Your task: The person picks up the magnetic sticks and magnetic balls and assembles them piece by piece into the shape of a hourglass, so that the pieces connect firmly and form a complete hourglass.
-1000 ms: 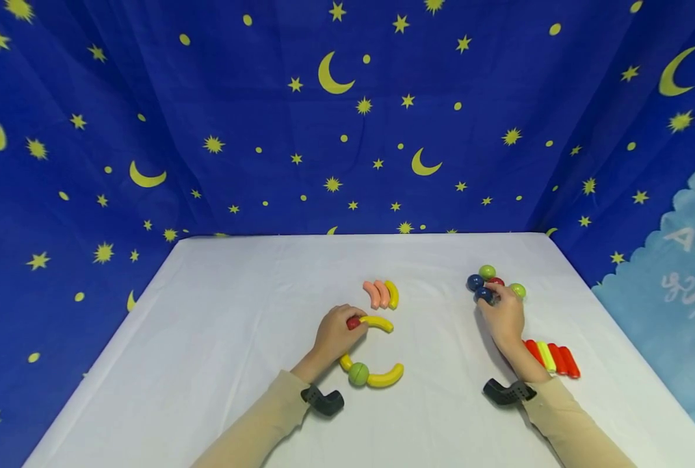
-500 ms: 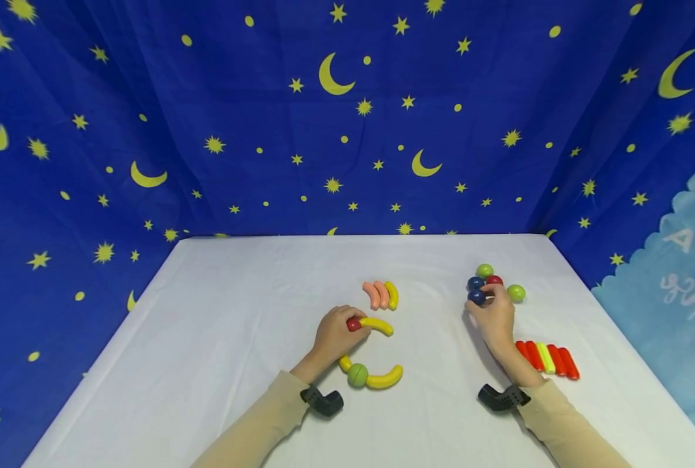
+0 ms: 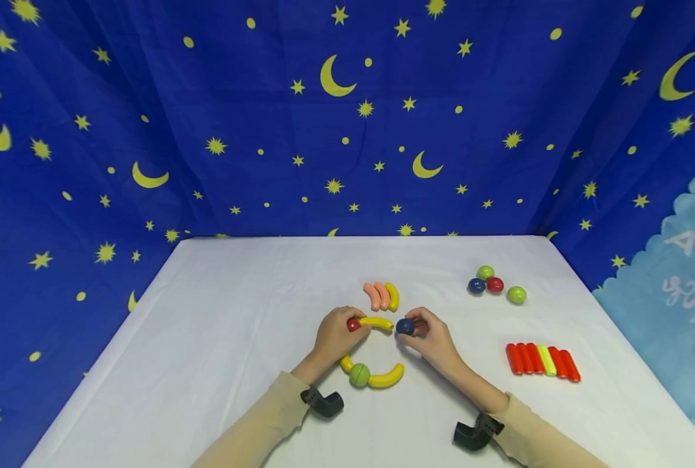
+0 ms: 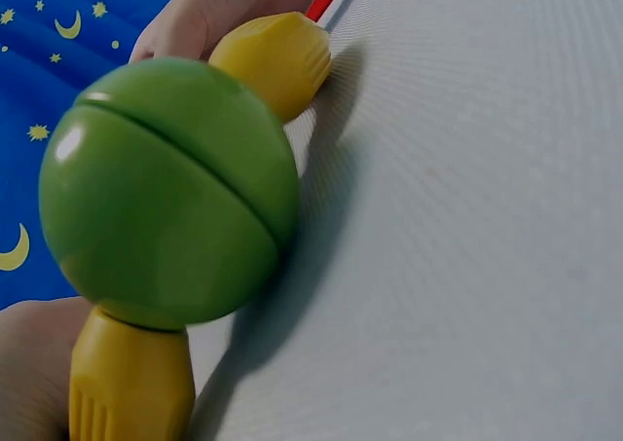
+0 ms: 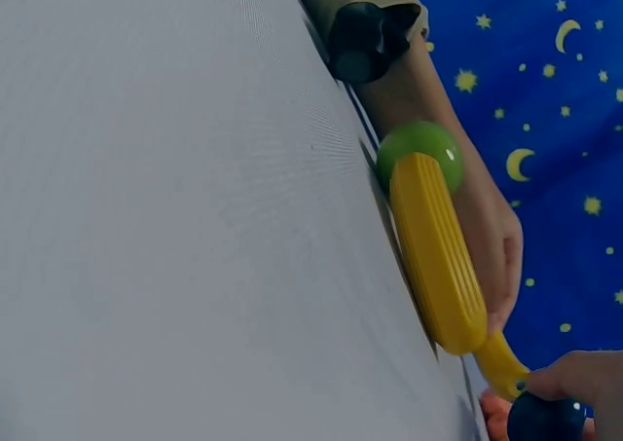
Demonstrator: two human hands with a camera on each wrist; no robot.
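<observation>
My left hand point(image 3: 334, 335) pinches a red ball point(image 3: 354, 324) joined to a curved yellow stick point(image 3: 376, 322). In my right hand point(image 3: 436, 339) a dark blue ball point(image 3: 404, 326) is held between thumb and fingers, right by that stick's free end; the right wrist view shows a small hole in the end. Nearer me lies a green ball point(image 3: 359, 375) between two more yellow sticks, a right one point(image 3: 387, 377) and a left one point(image 3: 345, 364) partly hidden by my left hand. A groove crosses the green ball point(image 4: 165, 188) in the left wrist view.
Two pink curved sticks point(image 3: 376, 296) and a yellow one point(image 3: 392, 296) lie beyond my hands. Several loose balls point(image 3: 495, 285), green, red and blue, sit at the back right. A row of red sticks point(image 3: 521, 359) with a yellow-green one point(image 3: 547, 361) lies at right.
My right hand has drawn a blue ball out of the ball cluster and carried it left to the yellow stick's end. The left hand has stayed in place, gripping the red ball.
</observation>
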